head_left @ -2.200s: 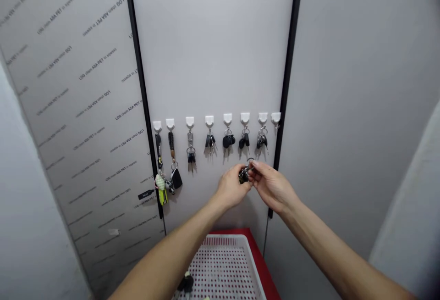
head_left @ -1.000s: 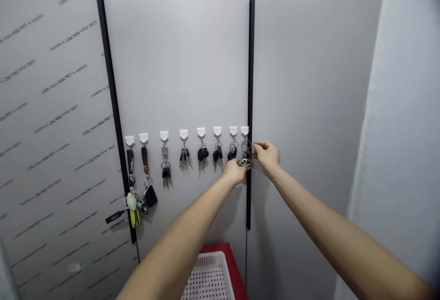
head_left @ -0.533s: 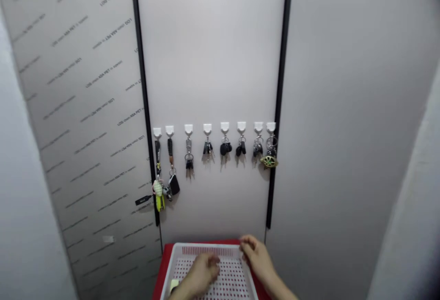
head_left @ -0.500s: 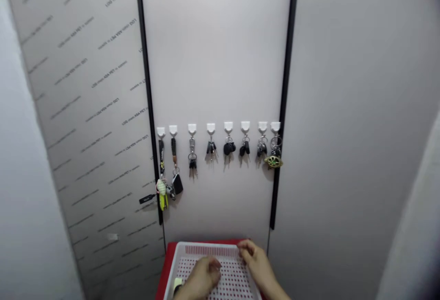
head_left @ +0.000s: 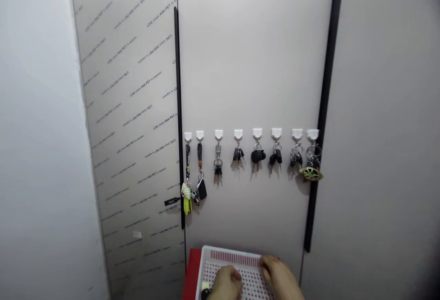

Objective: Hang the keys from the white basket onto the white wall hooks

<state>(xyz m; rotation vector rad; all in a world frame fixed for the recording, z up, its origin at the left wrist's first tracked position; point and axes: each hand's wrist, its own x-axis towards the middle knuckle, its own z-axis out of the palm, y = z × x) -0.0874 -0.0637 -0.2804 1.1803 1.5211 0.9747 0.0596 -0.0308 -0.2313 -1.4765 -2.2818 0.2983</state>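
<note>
A white basket point(head_left: 237, 258) with lots of little holes sits on a bright red surface point(head_left: 192, 275), low down in front of a flat, pale wall panel point(head_left: 254, 61). A long black strip point(head_left: 178, 107) runs down the left side of the panel, and a fatter-looking black bar point(head_left: 326, 98) runs down the right side. Past the bar is another plain grey panel point(head_left: 381, 130), and far to the left is a smooth white wall point(head_left: 37, 130). Eight white hooks point(head_left: 238, 134) make a row across the middle panel, and something hangs from each one. Most have bunches of keys point(head_left: 258, 156); the last hook on the right has keys with a gold charm point(head_left: 311, 174) shaped like an eye. The left hand point(head_left: 226, 284) is over the basket with its fingers curled in, and the right hand point(head_left: 282, 279) is at the far right corner with its fingers bent by the rim. I cannot tell if either one holds anything. Near the left hand, a pale yellow and black thing point(head_left: 205, 286) peeks out inside the basket. The left panel point(head_left: 120, 112) has slanted dark words all over it, which look like "LOG chem ASA PET in", then a word too small to read; some lines are upside down. A black tag point(head_left: 172, 202) by the strip has tiny pale letters, too small to read.
</note>
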